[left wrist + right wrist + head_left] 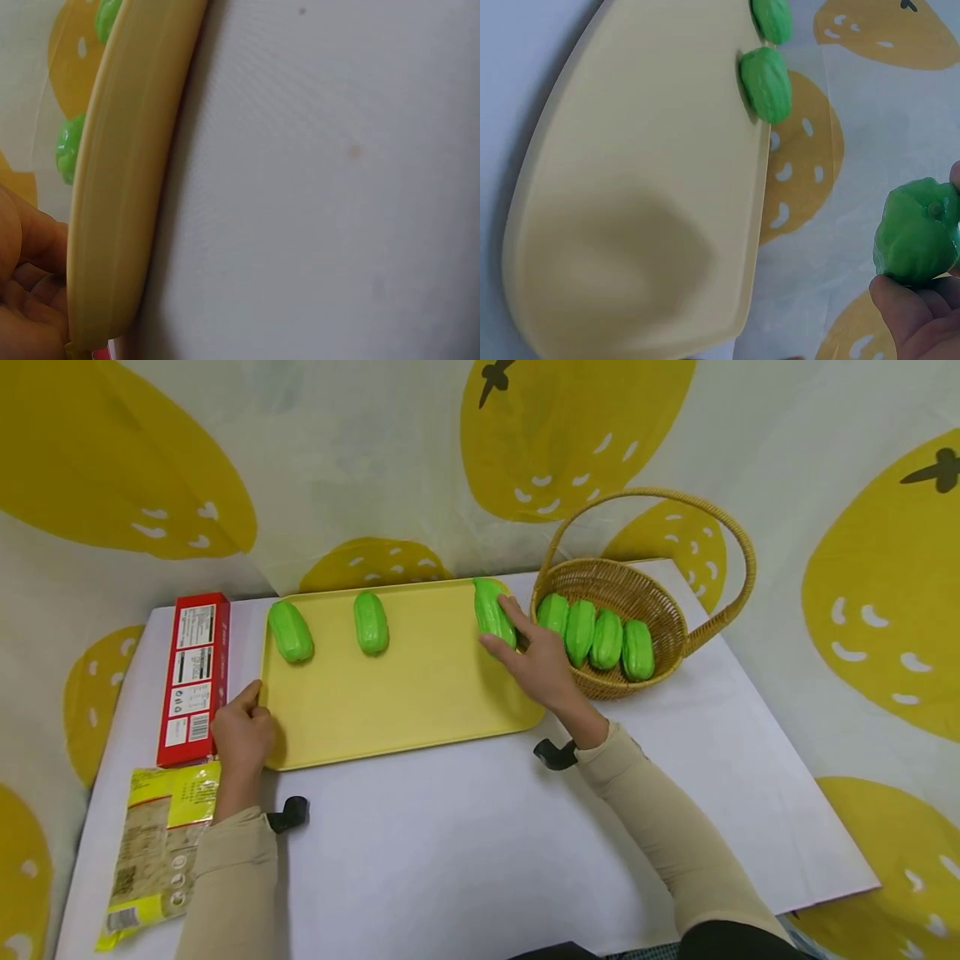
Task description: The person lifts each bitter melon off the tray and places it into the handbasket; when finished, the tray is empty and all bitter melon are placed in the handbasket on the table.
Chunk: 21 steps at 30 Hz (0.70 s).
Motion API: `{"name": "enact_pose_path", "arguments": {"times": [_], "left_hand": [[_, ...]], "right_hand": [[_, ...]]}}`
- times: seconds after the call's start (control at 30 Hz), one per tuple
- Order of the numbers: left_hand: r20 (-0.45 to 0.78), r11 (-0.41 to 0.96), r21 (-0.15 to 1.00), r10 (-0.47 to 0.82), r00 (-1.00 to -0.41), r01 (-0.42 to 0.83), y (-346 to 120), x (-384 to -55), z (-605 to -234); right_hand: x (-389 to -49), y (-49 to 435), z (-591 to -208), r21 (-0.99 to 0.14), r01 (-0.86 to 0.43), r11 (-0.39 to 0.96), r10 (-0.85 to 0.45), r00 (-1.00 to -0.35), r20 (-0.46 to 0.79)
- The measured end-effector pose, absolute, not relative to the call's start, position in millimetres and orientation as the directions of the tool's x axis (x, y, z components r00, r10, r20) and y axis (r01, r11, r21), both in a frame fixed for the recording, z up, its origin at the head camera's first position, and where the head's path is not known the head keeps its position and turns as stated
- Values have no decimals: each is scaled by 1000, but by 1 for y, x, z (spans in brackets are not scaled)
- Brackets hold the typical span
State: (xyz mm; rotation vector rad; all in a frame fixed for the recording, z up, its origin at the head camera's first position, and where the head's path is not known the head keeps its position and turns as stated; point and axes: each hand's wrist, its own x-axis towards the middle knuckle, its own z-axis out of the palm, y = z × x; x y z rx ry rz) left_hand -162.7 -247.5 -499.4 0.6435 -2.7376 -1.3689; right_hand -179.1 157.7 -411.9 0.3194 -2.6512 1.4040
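Observation:
In the head view my right hand [542, 664] grips a glossy, ribbed green vegetable [491, 607] over the right end of a yellow tray [405, 702]. Thumb and fingers lie on opposite sides of the vegetable, and the right wrist view shows it raised above the tray, stem nub facing the camera. Two similar vegetables, one at the far left corner [291, 632] and one farther right [371, 622], lie along the tray's back. My left hand [243, 731] holds the tray's left edge, index finger stretched along the rim and the other fingers curled.
Right of the tray stands a wicker basket [667, 610] with a tall arched handle and several more green vegetables [580, 632]. A red box [193, 677] lies left of the tray, with a yellow packet [153, 847] in front of it. Patterned cloth [360, 468] hangs behind the table.

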Motion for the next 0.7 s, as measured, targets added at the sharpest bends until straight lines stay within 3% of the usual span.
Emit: {"name": "enact_pose_path", "arguments": {"times": [0.7], "left_hand": [[-147,534,774,-370,-917,-340,-248,-162,-500]], "right_hand": [[-168,219,-414,-790,-157,593,62,-969,239]]}}
